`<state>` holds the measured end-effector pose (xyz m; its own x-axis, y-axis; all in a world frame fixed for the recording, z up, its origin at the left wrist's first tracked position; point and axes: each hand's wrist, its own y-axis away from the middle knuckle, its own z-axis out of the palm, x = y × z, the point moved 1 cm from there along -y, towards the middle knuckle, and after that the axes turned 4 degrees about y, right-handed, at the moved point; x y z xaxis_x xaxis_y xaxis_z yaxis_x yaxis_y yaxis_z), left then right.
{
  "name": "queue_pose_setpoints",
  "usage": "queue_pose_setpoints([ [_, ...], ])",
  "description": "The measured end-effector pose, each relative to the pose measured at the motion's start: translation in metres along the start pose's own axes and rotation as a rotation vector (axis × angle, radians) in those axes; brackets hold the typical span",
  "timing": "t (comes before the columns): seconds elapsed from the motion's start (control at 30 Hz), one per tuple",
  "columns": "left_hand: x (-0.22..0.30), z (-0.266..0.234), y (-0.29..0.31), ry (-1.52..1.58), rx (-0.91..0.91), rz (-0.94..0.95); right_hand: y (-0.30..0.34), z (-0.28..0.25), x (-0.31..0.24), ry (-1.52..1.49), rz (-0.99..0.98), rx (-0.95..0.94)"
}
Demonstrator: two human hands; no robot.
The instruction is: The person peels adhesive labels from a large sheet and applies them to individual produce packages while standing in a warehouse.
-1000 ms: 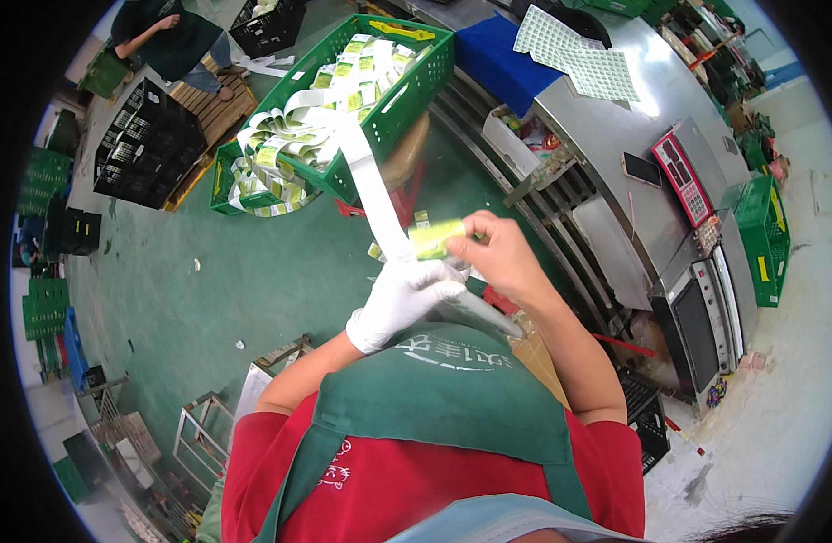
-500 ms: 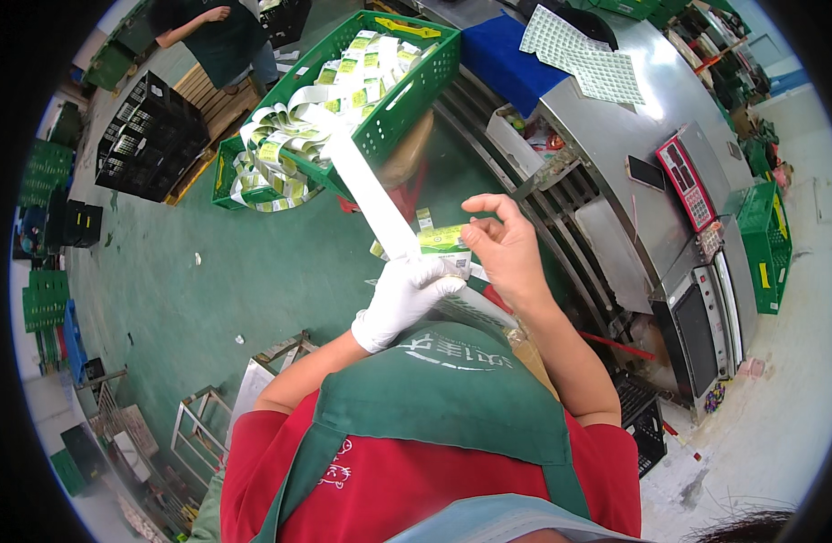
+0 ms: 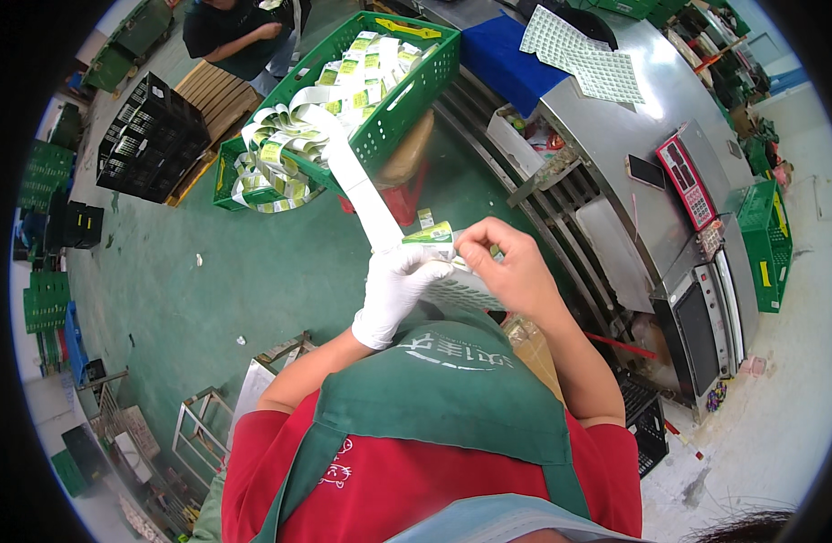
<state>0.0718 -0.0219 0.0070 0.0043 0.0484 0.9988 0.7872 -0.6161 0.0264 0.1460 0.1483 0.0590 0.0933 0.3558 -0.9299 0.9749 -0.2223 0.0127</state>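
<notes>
My left hand (image 3: 392, 288), in a white glove, grips the end of a long strip of labels (image 3: 369, 201) between thumb and fingers. White-backed, the strip runs up and left into a green crate (image 3: 405, 98) heaped with folded label strips (image 3: 312, 127). A green and white label (image 3: 431, 234) curls up at the gloved fingers. Bare and pinched together, my right hand (image 3: 511, 264) has its fingertips on the right edge of that label. Below both hands lies a pale sheet with rows of green marks (image 3: 461, 294), partly hidden by them.
A steel table (image 3: 615, 136) stands to the right with a phone (image 3: 646, 172), a red scale (image 3: 686, 184) and patterned sheets (image 3: 583, 54). Black crates (image 3: 153, 136) are stacked on the left by a wooden pallet (image 3: 219, 95). Another person (image 3: 239, 41) stands at the far left.
My right hand has come down and closed its fingers at the label, which now curls up. My left hand has shifted slightly left. The other person has moved right and nearer.
</notes>
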Motion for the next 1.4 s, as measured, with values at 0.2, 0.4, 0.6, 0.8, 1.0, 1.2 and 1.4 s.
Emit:
queue_pose_setpoints([
  [0.2, 0.006, 0.001, 0.002, -0.024, -0.013, 0.007, 0.003, -0.002, -0.016, 0.249, -0.092, -0.079],
  [0.4, 0.007, 0.001, 0.002, -0.263, -0.059, 0.166, 0.002, -0.001, -0.004, 0.184, -0.149, 0.115],
  [0.6, 0.005, -0.002, -0.001, -0.252, -0.166, 0.295, -0.009, 0.0, 0.023, -0.361, 0.288, 0.057],
  [0.8, -0.009, 0.012, 0.006, -0.349, -0.377, 0.189, -0.033, -0.002, 0.005, -0.606, 0.173, 0.226],
  [1.0, -0.01, 0.006, 0.007, -0.196, -0.172, 0.165, -0.016, -0.002, 0.033, -0.224, 0.125, 0.286],
  [1.2, 0.009, 0.003, 0.005, -0.225, -0.163, 0.171, -0.002, 0.025, 0.025, 0.094, 0.015, 0.274],
  [1.4, 0.009, 0.002, 0.007, -0.366, -0.135, 0.401, -0.009, 0.009, 0.015, 0.516, 0.01, 0.343],
])
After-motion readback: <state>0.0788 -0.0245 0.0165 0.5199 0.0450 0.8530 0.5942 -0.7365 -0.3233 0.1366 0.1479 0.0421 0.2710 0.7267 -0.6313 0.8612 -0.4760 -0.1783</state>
